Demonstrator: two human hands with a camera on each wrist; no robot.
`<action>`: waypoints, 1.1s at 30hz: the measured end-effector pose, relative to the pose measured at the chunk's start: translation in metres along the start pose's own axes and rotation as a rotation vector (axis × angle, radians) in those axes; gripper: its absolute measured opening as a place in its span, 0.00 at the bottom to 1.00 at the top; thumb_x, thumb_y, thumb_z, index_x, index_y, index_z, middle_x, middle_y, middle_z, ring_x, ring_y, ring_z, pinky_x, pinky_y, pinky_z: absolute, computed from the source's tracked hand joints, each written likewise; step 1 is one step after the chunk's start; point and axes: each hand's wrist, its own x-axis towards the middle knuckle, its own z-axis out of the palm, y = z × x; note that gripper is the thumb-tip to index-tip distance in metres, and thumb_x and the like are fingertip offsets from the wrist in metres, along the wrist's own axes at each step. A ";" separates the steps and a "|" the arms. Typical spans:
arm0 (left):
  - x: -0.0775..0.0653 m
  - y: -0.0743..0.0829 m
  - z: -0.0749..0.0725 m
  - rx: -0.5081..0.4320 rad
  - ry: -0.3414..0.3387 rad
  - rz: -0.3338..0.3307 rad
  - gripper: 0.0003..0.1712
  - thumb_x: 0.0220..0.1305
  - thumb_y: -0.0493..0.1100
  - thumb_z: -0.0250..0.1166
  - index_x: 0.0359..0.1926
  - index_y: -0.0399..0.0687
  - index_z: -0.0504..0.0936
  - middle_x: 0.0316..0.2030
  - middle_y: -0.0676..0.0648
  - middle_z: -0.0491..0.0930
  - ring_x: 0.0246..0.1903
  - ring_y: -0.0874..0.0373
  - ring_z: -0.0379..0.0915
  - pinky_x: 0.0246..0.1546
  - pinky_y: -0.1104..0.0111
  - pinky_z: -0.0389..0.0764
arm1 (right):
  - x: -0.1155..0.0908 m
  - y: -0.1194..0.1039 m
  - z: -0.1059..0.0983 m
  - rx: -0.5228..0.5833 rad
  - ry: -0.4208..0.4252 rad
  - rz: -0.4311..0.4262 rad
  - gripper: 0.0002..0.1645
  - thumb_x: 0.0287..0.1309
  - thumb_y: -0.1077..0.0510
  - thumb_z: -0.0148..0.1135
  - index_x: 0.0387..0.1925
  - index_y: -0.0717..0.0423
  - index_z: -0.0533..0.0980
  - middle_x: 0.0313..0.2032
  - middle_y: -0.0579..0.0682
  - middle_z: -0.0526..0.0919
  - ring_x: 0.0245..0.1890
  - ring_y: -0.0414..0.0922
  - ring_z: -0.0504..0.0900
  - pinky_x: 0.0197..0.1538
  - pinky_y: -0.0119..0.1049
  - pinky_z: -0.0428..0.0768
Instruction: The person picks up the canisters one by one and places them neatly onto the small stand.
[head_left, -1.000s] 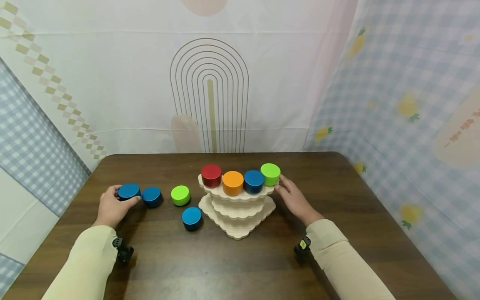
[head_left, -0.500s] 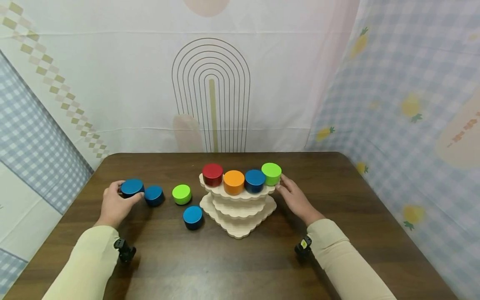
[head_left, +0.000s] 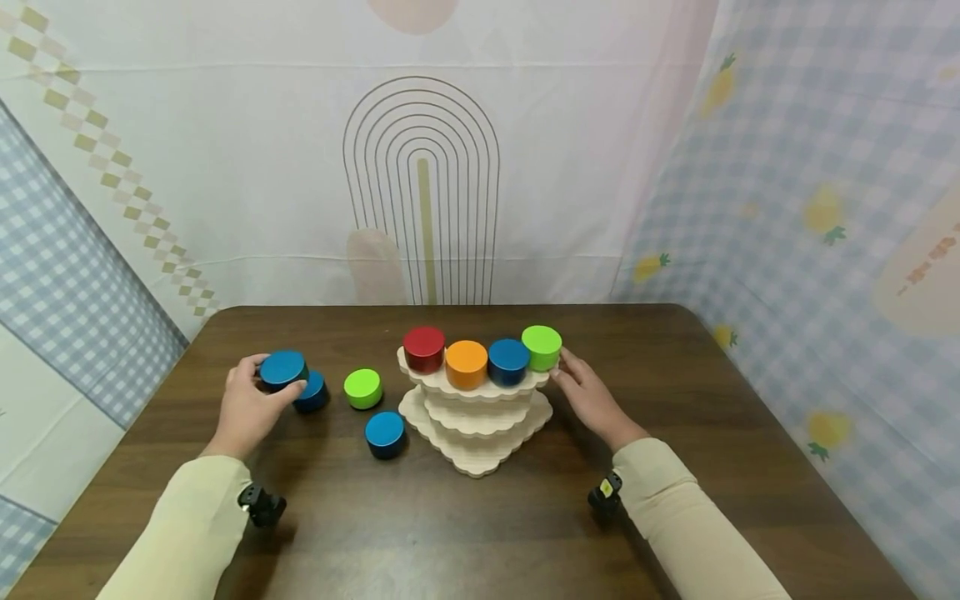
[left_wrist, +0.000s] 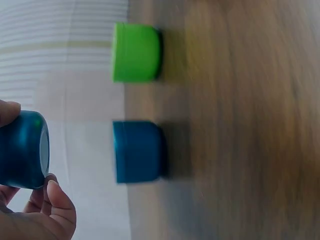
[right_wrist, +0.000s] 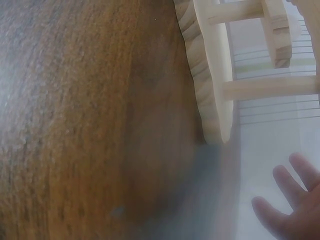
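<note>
In the head view my left hand (head_left: 247, 408) grips a blue round tin (head_left: 283, 368) between thumb and fingers, raised off the table. Its pale underside shows in the left wrist view. Behind it, partly covered, a second blue tin (head_left: 311, 393) stands on the table. My right hand (head_left: 592, 400) is at the right end of a tiered wooden stand (head_left: 480, 458), its fingertips by the top tier and a green tin (head_left: 542, 347). Several fingers (right_wrist: 287, 185) look straight and spread in the right wrist view; the thumb is out of that frame.
The stand's top tier also carries a red tin (head_left: 423, 348), an orange tin (head_left: 467, 365) and a blue tin (head_left: 509, 362). Left of the stand, another green tin (head_left: 363, 389) and a blue tin (head_left: 386, 435) stand on the brown table (head_left: 450, 542). Printed cloth (head_left: 300, 167) hangs behind.
My left hand has lifted the blue tin and carried it a little to the right, so it now overlaps the neighbouring blue tin. The right hand and the stand have stayed put.
</note>
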 end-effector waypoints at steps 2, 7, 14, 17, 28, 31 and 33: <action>-0.002 0.005 0.003 -0.007 -0.007 0.003 0.41 0.63 0.49 0.64 0.66 0.28 0.56 0.59 0.27 0.57 0.55 0.35 0.59 0.53 0.43 0.68 | 0.000 -0.001 0.000 0.007 -0.004 0.004 0.38 0.73 0.44 0.41 0.75 0.56 0.47 0.72 0.62 0.53 0.69 0.60 0.57 0.68 0.60 0.56; -0.008 0.018 0.010 -0.023 -0.013 0.025 0.39 0.62 0.46 0.65 0.65 0.28 0.58 0.59 0.27 0.58 0.53 0.37 0.61 0.51 0.47 0.69 | -0.001 -0.001 0.001 0.006 -0.005 0.008 0.38 0.73 0.44 0.41 0.75 0.55 0.47 0.71 0.63 0.53 0.69 0.60 0.58 0.67 0.61 0.57; -0.016 0.028 0.022 -0.056 -0.027 0.050 0.39 0.61 0.45 0.66 0.64 0.29 0.58 0.59 0.28 0.58 0.54 0.38 0.60 0.52 0.46 0.68 | -0.001 -0.001 0.001 0.009 -0.002 0.002 0.38 0.73 0.43 0.41 0.75 0.54 0.47 0.71 0.62 0.54 0.69 0.59 0.57 0.67 0.61 0.56; -0.018 0.031 0.026 -0.067 -0.043 0.045 0.39 0.61 0.46 0.66 0.64 0.29 0.58 0.59 0.29 0.58 0.55 0.38 0.60 0.54 0.46 0.67 | 0.000 -0.001 0.002 0.016 0.000 0.000 0.38 0.73 0.43 0.41 0.75 0.54 0.47 0.71 0.62 0.55 0.69 0.59 0.58 0.68 0.61 0.56; -0.027 0.049 0.046 -0.103 -0.066 0.035 0.36 0.59 0.43 0.67 0.62 0.32 0.62 0.57 0.32 0.62 0.57 0.39 0.59 0.57 0.46 0.67 | 0.001 0.000 0.002 0.026 -0.002 0.013 0.38 0.73 0.42 0.40 0.76 0.52 0.47 0.73 0.60 0.52 0.71 0.59 0.53 0.68 0.62 0.53; -0.029 0.053 0.051 -0.119 -0.085 0.036 0.36 0.59 0.42 0.67 0.62 0.32 0.62 0.58 0.33 0.63 0.57 0.41 0.60 0.56 0.49 0.69 | 0.000 -0.001 0.002 0.024 -0.003 0.013 0.38 0.73 0.42 0.40 0.76 0.53 0.46 0.73 0.60 0.51 0.72 0.59 0.52 0.68 0.62 0.52; -0.031 0.054 0.054 -0.121 -0.100 0.035 0.36 0.59 0.42 0.67 0.63 0.33 0.61 0.58 0.33 0.62 0.54 0.42 0.61 0.53 0.51 0.71 | 0.000 -0.001 0.002 0.025 -0.003 0.012 0.38 0.73 0.42 0.40 0.76 0.53 0.46 0.73 0.60 0.50 0.72 0.59 0.52 0.68 0.62 0.52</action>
